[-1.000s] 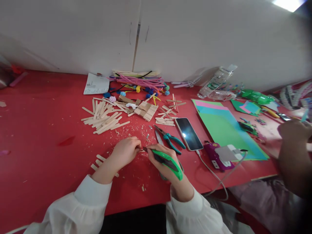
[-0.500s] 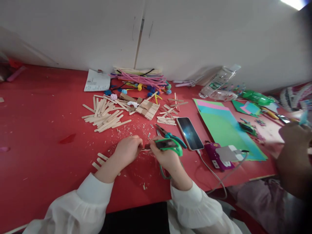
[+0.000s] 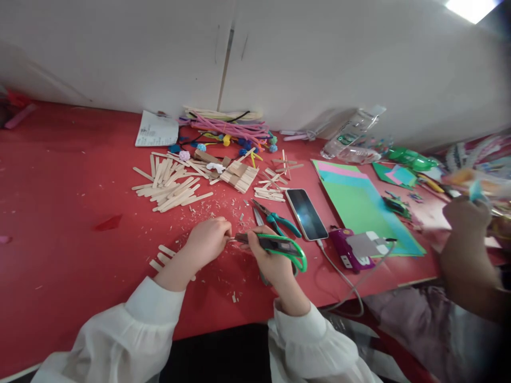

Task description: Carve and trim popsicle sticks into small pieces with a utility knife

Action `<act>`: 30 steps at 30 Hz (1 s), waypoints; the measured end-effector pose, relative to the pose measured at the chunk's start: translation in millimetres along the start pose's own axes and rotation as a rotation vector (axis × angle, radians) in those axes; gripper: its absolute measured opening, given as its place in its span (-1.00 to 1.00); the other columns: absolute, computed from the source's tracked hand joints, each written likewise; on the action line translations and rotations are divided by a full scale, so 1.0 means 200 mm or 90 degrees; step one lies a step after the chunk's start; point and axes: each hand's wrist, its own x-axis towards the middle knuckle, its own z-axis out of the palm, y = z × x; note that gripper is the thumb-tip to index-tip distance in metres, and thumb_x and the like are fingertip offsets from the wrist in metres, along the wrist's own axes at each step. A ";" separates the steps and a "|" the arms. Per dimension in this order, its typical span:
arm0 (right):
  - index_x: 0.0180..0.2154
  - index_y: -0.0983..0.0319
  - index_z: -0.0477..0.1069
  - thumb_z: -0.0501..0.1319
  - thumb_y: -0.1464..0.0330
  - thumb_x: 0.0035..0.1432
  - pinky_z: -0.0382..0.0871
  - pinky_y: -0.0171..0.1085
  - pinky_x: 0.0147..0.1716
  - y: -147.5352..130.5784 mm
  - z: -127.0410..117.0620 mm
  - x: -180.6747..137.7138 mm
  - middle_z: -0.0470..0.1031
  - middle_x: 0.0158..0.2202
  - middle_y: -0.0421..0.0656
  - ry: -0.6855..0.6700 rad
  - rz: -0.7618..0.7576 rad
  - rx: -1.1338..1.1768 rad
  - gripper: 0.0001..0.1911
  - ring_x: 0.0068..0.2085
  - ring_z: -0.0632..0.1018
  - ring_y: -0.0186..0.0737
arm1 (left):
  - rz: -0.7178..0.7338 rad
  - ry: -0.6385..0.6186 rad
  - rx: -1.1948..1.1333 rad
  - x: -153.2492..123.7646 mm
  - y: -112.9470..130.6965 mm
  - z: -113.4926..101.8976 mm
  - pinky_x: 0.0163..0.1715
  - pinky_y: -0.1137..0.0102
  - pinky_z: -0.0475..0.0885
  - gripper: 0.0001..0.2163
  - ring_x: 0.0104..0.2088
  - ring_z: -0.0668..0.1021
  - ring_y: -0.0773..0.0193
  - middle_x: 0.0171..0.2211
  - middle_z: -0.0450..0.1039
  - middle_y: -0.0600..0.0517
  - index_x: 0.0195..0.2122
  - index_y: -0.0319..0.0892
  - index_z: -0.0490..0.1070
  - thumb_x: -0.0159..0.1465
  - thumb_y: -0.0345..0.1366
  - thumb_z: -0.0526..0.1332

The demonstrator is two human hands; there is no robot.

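My left hand [image 3: 209, 240] is closed near the middle of the table, its fingertips pinched on something small that they mostly hide. Gripped in my right hand [image 3: 273, 263] is a utility knife [image 3: 283, 246] with a bright green frame. Its dark front end points left and meets my left fingertips. Wood shavings [image 3: 195, 210] are scattered around both hands. A few craft sticks [image 3: 163, 258] lie beside my left wrist. Teal-handled pliers [image 3: 281, 221] rest just beyond my right hand, and scissors [image 3: 257, 215] lie partly hidden under it.
Loose craft sticks [image 3: 167, 183] and a joined stick piece [image 3: 239, 175] lie farther back, before pink pipe cleaners [image 3: 227, 126]. Rightward are a phone [image 3: 306, 213] on a cable, a purple box [image 3: 343, 250], coloured paper [image 3: 355, 205] and a bottle [image 3: 351, 133]. Another person's hand [image 3: 467, 215] is at far right.
The utility knife has tilted, its green rear end swinging down and right, while my hands stay close together. The view has shifted slightly. The other person's hand has moved a little.
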 end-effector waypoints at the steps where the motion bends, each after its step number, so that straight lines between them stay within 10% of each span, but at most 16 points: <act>1: -0.46 0.16 0.31 0.12 0.21 0.12 0.48 -0.30 -0.50 0.00 0.00 0.00 0.49 -0.48 -0.19 -0.005 -0.007 -0.014 -0.81 -0.46 0.57 -0.21 | 0.000 0.001 -0.001 0.00 0.00 0.00 -0.34 0.41 0.31 -0.89 -0.29 0.49 0.23 -0.33 0.44 0.01 -0.40 -0.18 0.43 0.19 -0.48 0.14; 24: -0.41 0.18 0.24 0.06 0.20 0.13 0.42 -0.27 -0.70 0.03 0.02 0.05 0.44 -0.64 -0.23 0.057 0.083 0.082 -0.81 -0.68 0.50 -0.20 | 0.011 0.016 0.000 0.01 -0.01 0.01 -0.32 0.39 0.32 -0.89 -0.30 0.49 0.23 -0.35 0.43 0.02 -0.42 -0.18 0.42 0.16 -0.49 0.15; 30: -0.47 0.17 0.31 0.11 0.20 0.11 0.49 -0.28 -0.45 0.01 0.00 0.03 0.47 -0.50 -0.20 0.036 -0.006 0.014 -0.79 -0.46 0.57 -0.21 | 0.011 0.015 -0.009 0.01 -0.01 0.01 -0.33 0.41 0.31 -0.87 -0.31 0.49 0.25 -0.37 0.43 0.03 -0.43 -0.18 0.42 0.17 -0.50 0.13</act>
